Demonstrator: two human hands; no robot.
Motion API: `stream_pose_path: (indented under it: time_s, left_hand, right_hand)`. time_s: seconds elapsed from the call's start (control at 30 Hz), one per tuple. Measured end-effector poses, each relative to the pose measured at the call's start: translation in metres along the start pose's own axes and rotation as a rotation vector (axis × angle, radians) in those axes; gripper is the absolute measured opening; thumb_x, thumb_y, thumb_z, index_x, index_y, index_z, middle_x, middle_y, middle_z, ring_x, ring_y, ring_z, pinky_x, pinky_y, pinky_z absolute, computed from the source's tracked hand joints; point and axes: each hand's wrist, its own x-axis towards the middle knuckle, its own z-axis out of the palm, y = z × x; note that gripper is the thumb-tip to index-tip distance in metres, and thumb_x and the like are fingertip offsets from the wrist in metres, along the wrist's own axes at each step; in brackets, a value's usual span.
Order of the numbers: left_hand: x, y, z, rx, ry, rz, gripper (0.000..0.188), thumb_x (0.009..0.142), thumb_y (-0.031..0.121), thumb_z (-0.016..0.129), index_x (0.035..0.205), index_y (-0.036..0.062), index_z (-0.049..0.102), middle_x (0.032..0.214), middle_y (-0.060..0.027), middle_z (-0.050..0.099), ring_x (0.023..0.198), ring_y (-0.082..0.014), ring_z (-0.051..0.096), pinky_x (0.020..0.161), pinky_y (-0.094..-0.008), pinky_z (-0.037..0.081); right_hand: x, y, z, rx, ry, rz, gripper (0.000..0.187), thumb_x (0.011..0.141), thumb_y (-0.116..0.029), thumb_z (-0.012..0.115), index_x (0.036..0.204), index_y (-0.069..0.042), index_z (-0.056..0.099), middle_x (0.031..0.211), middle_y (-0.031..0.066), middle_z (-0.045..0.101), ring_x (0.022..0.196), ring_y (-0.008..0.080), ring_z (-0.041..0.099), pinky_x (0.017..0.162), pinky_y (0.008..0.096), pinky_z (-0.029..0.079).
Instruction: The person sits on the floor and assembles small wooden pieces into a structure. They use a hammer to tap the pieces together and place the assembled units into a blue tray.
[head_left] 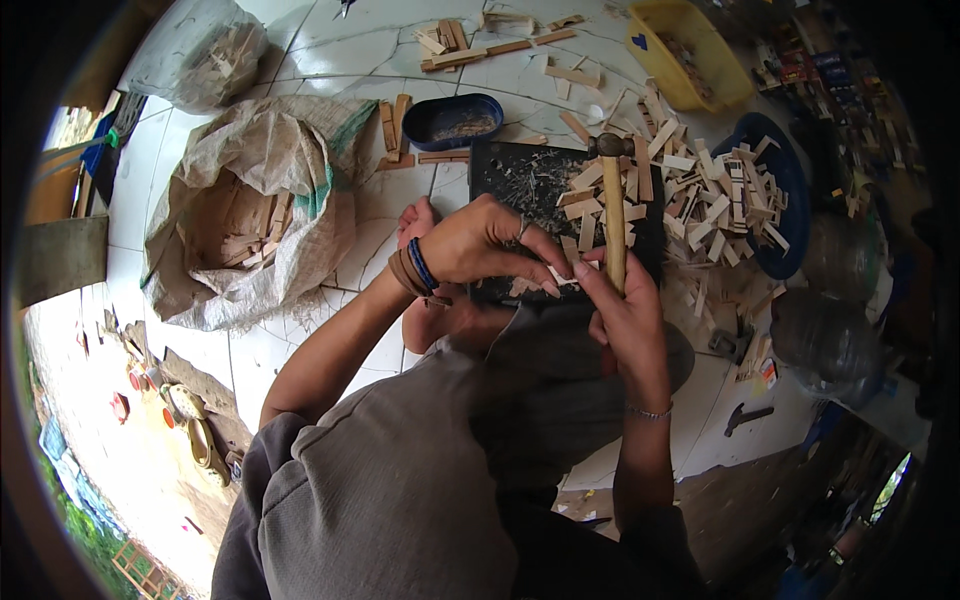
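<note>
- The left hand (500,245) pinches a small wooden piece (566,279) between thumb and fingers, just over the near edge of a black slab (485,190); the piece is mostly covered, so its exact shape is hard to tell.
- The right hand (628,310) grasps a hammer (614,215) by its wooden handle, while its thumb and finger meet the same piece. The head points away from the body, probably so the fingertips can work without laying the tool down.
- The slab lies right before the lap, strewn with chips, presumably as a firm surface that spares the tiled floor (320,60).
- Pale wood pieces (715,205) heap from the slab's right side into a blue basin (797,240), seemingly kept within easy reach of the right hand.
- On the left, a woven sack (270,140) gapes open with wood inside, likely so that its contents can be reached.
- A second hammer (748,418) lies on the floor at the right, apart from both hands.
</note>
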Motion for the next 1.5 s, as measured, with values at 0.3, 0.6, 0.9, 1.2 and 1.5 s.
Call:
stream_pose_path:
  time_s: [0.3, 0.6, 0.9, 1.2, 1.5]
  left_hand:
    - [0.0, -0.009, 0.014, -0.003, 0.065, 0.049, 0.019, 0.091, 0.016, 0.082, 0.106, 0.0052, 0.08, 0.096, -0.0058, 0.081, 0.089, -0.0153, 0.077, 0.08, -0.028, 0.058]
    - [-0.001, -0.004, 0.023, 0.03, 0.13, 0.011, 0.015, 0.09, 0.007, 0.082, 0.103, 0.0003, 0.079, 0.098, -0.0097, 0.08, 0.088, -0.016, 0.077, 0.076, -0.0277, 0.059]
    - [-0.004, -0.007, 0.032, -0.035, 0.199, 0.075, 0.009, 0.09, 0.006, 0.081, 0.097, 0.0004, 0.078, 0.099, -0.0089, 0.08, 0.091, -0.016, 0.077, 0.08, -0.0288, 0.059]
    - [-0.004, -0.008, 0.035, -0.03, 0.246, 0.068, 0.012, 0.089, 0.008, 0.083, 0.099, 0.0018, 0.078, 0.096, -0.0069, 0.08, 0.086, -0.0132, 0.075, 0.077, -0.0271, 0.057]
    - [-0.006, -0.008, 0.033, -0.001, 0.231, 0.056, 0.012, 0.09, 0.008, 0.082, 0.101, 0.0018, 0.079, 0.098, -0.0074, 0.08, 0.09, -0.0136, 0.076, 0.078, -0.0271, 0.058]
  right_hand:
    - [0.005, 0.001, -0.006, 0.027, -0.045, -0.015, 0.023, 0.1, -0.017, 0.073, 0.115, -0.005, 0.061, 0.081, -0.0032, 0.055, 0.048, -0.0001, 0.04, 0.039, 0.02, 0.031]
    - [0.0, -0.001, -0.01, -0.208, 0.067, -0.113, 0.026, 0.104, -0.023, 0.069, 0.116, -0.002, 0.061, 0.079, 0.0014, 0.058, 0.062, 0.0075, 0.052, 0.055, 0.0265, 0.045]
    - [-0.083, 0.0, -0.045, -0.676, 0.052, -0.51, 0.047, 0.106, -0.005, 0.057, 0.153, -0.004, 0.05, 0.133, 0.0222, 0.069, 0.115, 0.0333, 0.072, 0.093, 0.0384, 0.056]
    - [-0.099, 0.031, -0.057, -0.85, 0.064, -0.735, 0.066, 0.094, 0.004, 0.069, 0.156, -0.01, 0.05, 0.103, 0.0184, 0.071, 0.083, 0.0329, 0.071, 0.072, 0.0422, 0.057]
    - [-0.099, 0.036, -0.057, -0.951, 0.017, -0.818, 0.061, 0.096, 0.006, 0.062, 0.155, 0.003, 0.045, 0.093, 0.0188, 0.068, 0.068, 0.0354, 0.063, 0.066, 0.0432, 0.055]
